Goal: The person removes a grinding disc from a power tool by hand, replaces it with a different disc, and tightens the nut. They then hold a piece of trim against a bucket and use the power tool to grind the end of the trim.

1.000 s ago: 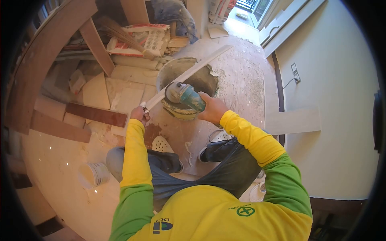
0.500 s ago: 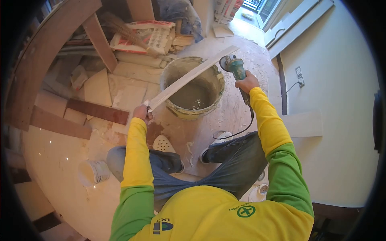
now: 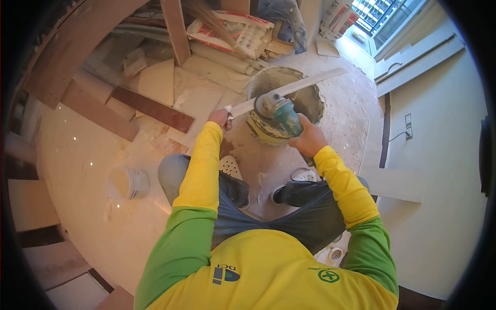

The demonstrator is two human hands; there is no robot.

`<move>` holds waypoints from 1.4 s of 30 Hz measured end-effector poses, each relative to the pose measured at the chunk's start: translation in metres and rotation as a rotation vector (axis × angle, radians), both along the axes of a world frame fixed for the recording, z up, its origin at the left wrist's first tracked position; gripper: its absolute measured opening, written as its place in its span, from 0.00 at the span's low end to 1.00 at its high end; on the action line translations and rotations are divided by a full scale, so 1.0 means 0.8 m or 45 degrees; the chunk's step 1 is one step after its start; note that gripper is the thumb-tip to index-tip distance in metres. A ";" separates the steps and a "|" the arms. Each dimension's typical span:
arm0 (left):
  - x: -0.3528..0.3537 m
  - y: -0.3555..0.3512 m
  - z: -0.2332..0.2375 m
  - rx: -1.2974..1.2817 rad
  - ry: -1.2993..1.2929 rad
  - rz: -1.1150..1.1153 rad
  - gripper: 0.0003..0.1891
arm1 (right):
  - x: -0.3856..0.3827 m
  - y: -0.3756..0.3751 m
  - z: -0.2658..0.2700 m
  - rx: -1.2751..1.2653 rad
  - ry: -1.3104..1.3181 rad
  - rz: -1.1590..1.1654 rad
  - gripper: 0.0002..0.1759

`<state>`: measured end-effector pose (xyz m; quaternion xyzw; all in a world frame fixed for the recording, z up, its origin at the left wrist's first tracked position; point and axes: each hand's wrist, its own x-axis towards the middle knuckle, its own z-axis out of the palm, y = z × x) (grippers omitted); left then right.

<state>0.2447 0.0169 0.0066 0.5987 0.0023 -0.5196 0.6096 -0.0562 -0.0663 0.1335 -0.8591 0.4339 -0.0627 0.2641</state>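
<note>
Fingers [image 3: 223, 115] of the left hand [image 3: 219, 120] are curled tight round the near end of one long pale tile strip [image 3: 310, 81]. The strip runs up and to the right across the mouth of a single bucket [image 3: 257, 127] of grey mortar. The right hand [image 3: 308, 139] is wrapped closed round the body of one green angle grinder [image 3: 283, 114], whose disc meets the tile strip above the bucket's near rim. The grinder hides part of the strip and of the bucket behind it.

Two shoes [image 3: 230, 167] stand on the dusty floor just below the bucket, one under each arm. One small white tub [image 3: 128, 183] sits well off to the left. A dark brown board [image 3: 153, 109] lies beyond the left hand, with printed sacks [image 3: 233, 29] heaped farther back. To the right, one loose floor tile [image 3: 392, 184] lies by the wall, below a wall socket [image 3: 408, 125].
</note>
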 end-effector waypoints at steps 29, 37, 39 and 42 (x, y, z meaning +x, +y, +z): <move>0.007 -0.002 -0.008 0.057 0.105 -0.038 0.12 | -0.087 -0.239 -0.015 -0.113 -0.104 -0.636 0.41; 0.015 0.001 -0.001 -0.020 0.280 -0.083 0.09 | -0.121 -0.269 -0.008 -0.001 -0.616 -0.832 0.29; 0.018 0.000 0.000 -0.005 0.300 -0.086 0.10 | -0.127 -0.260 0.003 0.024 -0.636 -0.817 0.28; 0.022 0.000 -0.004 0.000 0.319 -0.097 0.11 | -0.135 -0.252 0.005 0.111 -0.577 -0.744 0.34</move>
